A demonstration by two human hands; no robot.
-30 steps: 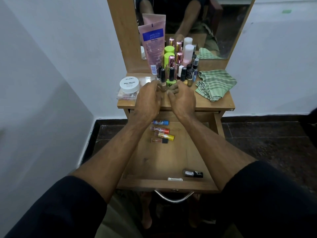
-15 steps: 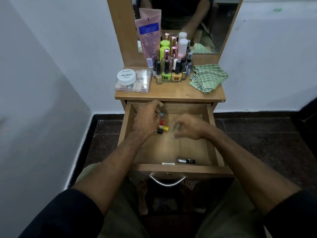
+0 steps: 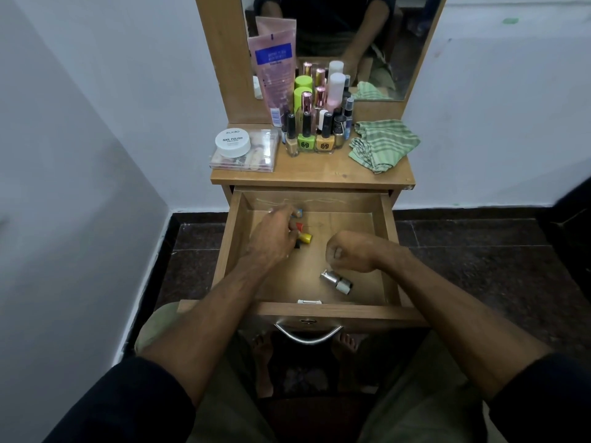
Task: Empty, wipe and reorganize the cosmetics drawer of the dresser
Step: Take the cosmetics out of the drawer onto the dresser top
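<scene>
The dresser's drawer [image 3: 388,251] stands pulled open. Inside at the left lie several small tubes [image 3: 304,237], blue, red, yellow and dark. My left hand [image 3: 271,239] lies over their left ends with its fingers curled round them. My right hand [image 3: 350,254] hovers in the drawer's middle as a loose fist with nothing visible in it. Just below that hand lies a silver bottle [image 3: 335,280] on its side. A small white piece [image 3: 309,301] sits at the drawer's front wall.
On the dresser top [image 3: 319,177] stand several nail polish bottles [image 3: 315,135], a pink tube [image 3: 275,71], a white nail polish jar [image 3: 232,142] on a clear box [image 3: 256,161], and a green striped cloth [image 3: 383,143]. A mirror rises behind. The walls stand close on both sides.
Both hands came down from the bottles on the dresser top into the drawer. The left hand settled on the small tubes; the right hand drew back toward the silver bottle.
</scene>
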